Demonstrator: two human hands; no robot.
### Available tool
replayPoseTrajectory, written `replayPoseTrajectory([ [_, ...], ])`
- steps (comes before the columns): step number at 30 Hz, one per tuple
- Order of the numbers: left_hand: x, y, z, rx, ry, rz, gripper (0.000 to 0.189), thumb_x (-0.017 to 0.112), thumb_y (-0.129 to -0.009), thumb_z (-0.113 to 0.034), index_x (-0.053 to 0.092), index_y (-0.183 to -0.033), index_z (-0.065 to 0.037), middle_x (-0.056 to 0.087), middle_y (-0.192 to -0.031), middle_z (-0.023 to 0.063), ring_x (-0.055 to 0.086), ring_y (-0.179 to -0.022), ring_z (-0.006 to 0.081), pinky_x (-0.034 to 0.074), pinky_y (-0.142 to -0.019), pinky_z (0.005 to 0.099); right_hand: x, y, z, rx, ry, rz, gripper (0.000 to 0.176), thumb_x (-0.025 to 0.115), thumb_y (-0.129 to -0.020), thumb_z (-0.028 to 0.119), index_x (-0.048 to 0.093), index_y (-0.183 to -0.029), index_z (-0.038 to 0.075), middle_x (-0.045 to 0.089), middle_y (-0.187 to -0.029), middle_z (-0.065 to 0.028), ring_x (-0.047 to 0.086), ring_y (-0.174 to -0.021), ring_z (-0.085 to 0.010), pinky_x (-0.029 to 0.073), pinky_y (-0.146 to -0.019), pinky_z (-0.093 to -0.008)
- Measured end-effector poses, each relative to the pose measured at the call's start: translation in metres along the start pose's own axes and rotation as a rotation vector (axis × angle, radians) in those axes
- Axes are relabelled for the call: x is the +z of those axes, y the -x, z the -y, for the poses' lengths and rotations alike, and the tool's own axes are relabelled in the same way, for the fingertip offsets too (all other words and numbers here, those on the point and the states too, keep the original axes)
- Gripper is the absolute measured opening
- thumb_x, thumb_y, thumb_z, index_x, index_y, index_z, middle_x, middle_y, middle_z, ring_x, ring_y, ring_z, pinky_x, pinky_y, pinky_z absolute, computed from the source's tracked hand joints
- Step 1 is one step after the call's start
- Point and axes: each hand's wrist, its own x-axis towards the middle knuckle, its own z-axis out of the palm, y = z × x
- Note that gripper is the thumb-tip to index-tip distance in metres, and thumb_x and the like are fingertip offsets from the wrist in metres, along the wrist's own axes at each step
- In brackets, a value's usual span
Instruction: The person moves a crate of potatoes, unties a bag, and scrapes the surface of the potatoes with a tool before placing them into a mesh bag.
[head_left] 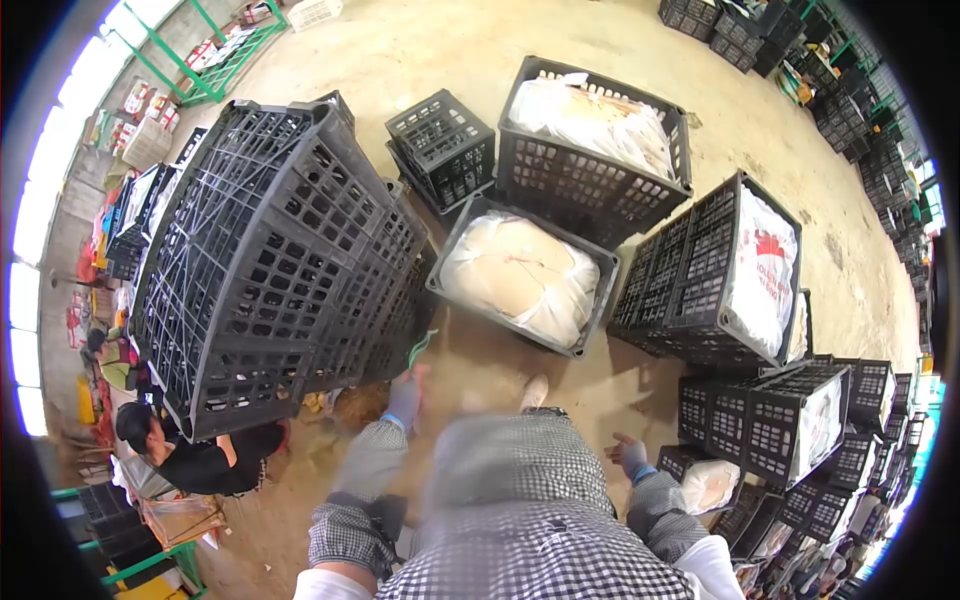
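My left hand [405, 398], in a grey-blue glove with bare fingertips, is closed on a thin green string [423, 346] that curls up from the fingers. It is below a tall leaning stack of black crates [320, 240]. My right hand [630, 456], gloved alike, hangs with fingers apart and holds nothing, near a black crate holding a pale bag [708, 485]. Ahead of me on the floor stands a black crate [455, 288] filled with a tied translucent bag [520, 268] of pale contents.
Behind it is a stacked crate [570, 185] with white plastic, beside smaller crates [440, 140]. On the right stand crates [675, 275] with a printed white bag [765, 265]. At left, a person in black [215, 455] bends near the stack. Green racks [215, 65] stand far left.
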Motion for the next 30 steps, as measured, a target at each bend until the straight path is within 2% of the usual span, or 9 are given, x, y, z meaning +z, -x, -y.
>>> replayPoseTrajectory([
  [3, -0.017, -0.038, 0.037, 0.040, -0.028, -0.048, 0.028, 0.050, -0.100, -0.034, 0.062, -0.106, -0.010, 0.063, -0.071, 0.0038, 0.049, -0.047, 0.0122, 0.043, -0.043, 0.0288, 0.019, -0.033, -0.044, -0.269, 0.319, -0.022, 0.040, 0.055, -0.088, 0.008, 0.057, -0.127, 0.003, 0.070, -0.083, -0.0134, 0.062, -0.064, -0.0201, 0.050, -0.058, -0.0343],
  [4, -0.016, -0.033, 0.030, -0.004, 0.042, -0.057, 0.023, 0.051, -0.099, -0.032, 0.063, -0.100, -0.013, 0.061, -0.070, 0.0021, 0.052, -0.051, 0.0123, 0.044, -0.046, 0.0299, 0.015, -0.061, -0.067, -0.350, 1.032, -0.009, 0.028, 0.060, -0.089, 0.025, 0.069, -0.108, 0.006, 0.070, -0.104, -0.0149, 0.068, -0.088, -0.0280, 0.054, -0.077, -0.0412],
  [5, -0.014, -0.025, 0.022, -0.048, 0.113, -0.069, 0.019, 0.053, -0.097, -0.031, 0.063, -0.094, -0.016, 0.060, -0.069, 0.0003, 0.054, -0.055, 0.0124, 0.045, -0.048, 0.0310, 0.012, -0.088, -0.099, -0.488, 0.767, 0.028, 0.029, 0.061, -0.087, 0.033, 0.071, -0.104, 0.012, 0.065, -0.117, -0.0138, 0.063, -0.103, -0.0305, 0.052, -0.083, -0.0469],
  [8, -0.029, -0.052, 0.037, 0.061, -0.214, -0.118, 0.024, 0.056, -0.093, -0.032, 0.067, -0.098, -0.011, 0.063, -0.071, 0.0019, 0.059, -0.062, 0.0141, 0.047, -0.054, 0.0311, 0.046, -0.045, -0.030, -0.140, 0.169, 0.124, 0.044, 0.057, -0.097, 0.019, 0.048, -0.139, 0.011, 0.068, -0.105, -0.0094, 0.064, -0.078, -0.0162, 0.051, -0.060, -0.0258],
  [15, 0.022, -0.084, -0.035, -0.055, -0.314, -0.267, 0.029, 0.052, -0.096, -0.032, 0.066, -0.104, -0.009, 0.066, -0.081, 0.0033, 0.060, -0.065, 0.0133, 0.049, -0.056, 0.0300, 0.001, -0.261, -0.024, -0.247, 0.176, 0.183, 0.025, 0.052, -0.096, 0.018, 0.058, -0.118, 0.008, 0.062, -0.081, -0.0047, 0.056, -0.066, -0.0147, 0.049, -0.059, -0.0295],
  [17, 0.034, -0.103, -0.057, -0.010, -0.213, -0.262, 0.026, 0.050, -0.097, -0.030, 0.064, -0.105, -0.010, 0.065, -0.082, 0.0022, 0.059, -0.067, 0.0128, 0.049, -0.057, 0.0297, 0.004, -0.323, -0.014, -0.424, 0.468, -0.045, 0.020, 0.050, -0.094, 0.013, 0.063, -0.108, 0.006, 0.063, -0.076, -0.0087, 0.059, -0.069, -0.0186, 0.053, -0.064, -0.0356],
  [22, 0.070, -0.206, -0.081, 0.149, -0.303, -0.066, 0.026, 0.052, -0.096, -0.029, 0.059, -0.111, -0.009, 0.060, -0.095, 0.0022, 0.057, -0.076, 0.0116, 0.047, -0.060, 0.0318, 0.035, -0.363, 0.136, -0.317, 0.065, -0.236, 0.064, 0.057, -0.095, 0.036, 0.039, -0.141, -0.005, 0.056, -0.128, -0.0153, 0.054, -0.112, -0.0229, 0.045, -0.094, -0.0335],
  [25, 0.120, -0.265, -0.130, -0.048, -0.118, -0.229, 0.036, 0.050, -0.099, -0.036, 0.065, -0.108, -0.005, 0.063, -0.088, 0.0153, 0.059, -0.073, 0.0222, 0.049, -0.069, 0.0395, 0.054, -0.400, 0.172, -0.267, -0.226, -0.169, 0.044, 0.062, -0.093, 0.030, 0.057, -0.122, -0.003, 0.064, -0.097, -0.0054, 0.058, -0.084, -0.0146, 0.047, -0.074, -0.0294],
  [30, 0.150, -0.368, -0.126, 0.432, -0.924, -0.402, 0.038, 0.046, -0.099, -0.030, 0.062, -0.116, 0.000, 0.065, -0.109, 0.0193, 0.064, -0.095, 0.0310, 0.047, -0.086, 0.0369, 0.070, -0.390, 0.194, -0.092, -0.425, -0.213, 0.022, 0.061, -0.094, 0.024, 0.059, -0.099, 0.003, 0.059, -0.076, -0.0025, 0.056, -0.067, -0.0156, 0.045, -0.061, -0.0305],
])
